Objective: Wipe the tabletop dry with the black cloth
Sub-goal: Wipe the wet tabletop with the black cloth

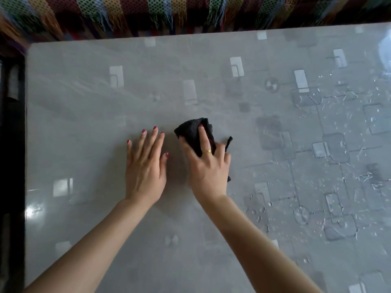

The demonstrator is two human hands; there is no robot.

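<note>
A black cloth [195, 134], bunched small, lies on a glossy grey counter [84, 98] near its middle. It looks soft, light and limp, best gathered in the palm and pressed flat. The right hand [208, 166] sits on top of it, one finger stretched across, the others curled round the bunch. The left hand [146, 166] rests just beside it, fingers spread flat on the counter. Water droplets [330, 187] bead the counter's right side.
</note>
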